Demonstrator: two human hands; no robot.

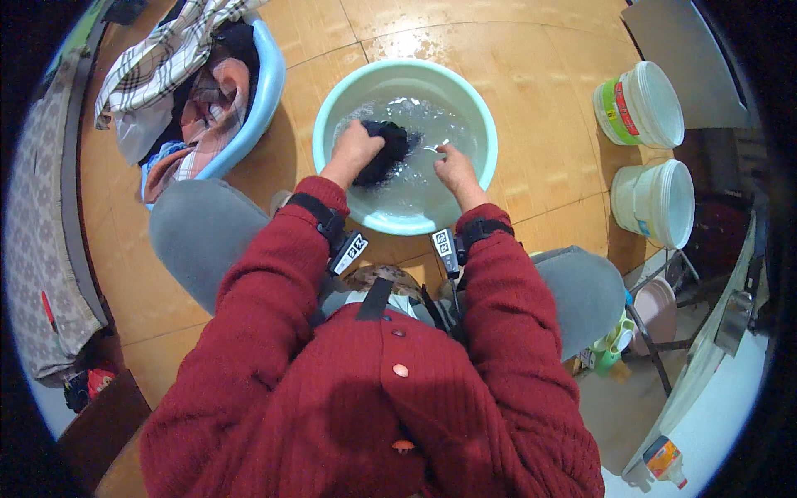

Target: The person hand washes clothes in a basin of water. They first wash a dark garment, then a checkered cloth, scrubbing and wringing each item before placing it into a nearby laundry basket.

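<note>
A round mint-green plastic basin point(324, 106) with soapy-looking water stands on the tiled floor before me. My left hand point(356, 149) is at the basin's left side, its fingers closed on a wet black cloth point(386, 149) that lies partly in the water. Over the water at the right side is my right hand point(456, 169), with its fingers curled; whether it pinches anything is not clear. A small pale glint or object lies beside its fingertips. The cloth and my right hand are apart.
At the upper left a blue tub point(272, 81) is heaped with clothes, including a checked garment point(155, 65). Two lidded-looking white plastic buckets point(660, 106) stand at the right, one nearer me. A metal-legged stand point(650, 348) is at the lower right, a patterned cover point(47, 218) at the far left.
</note>
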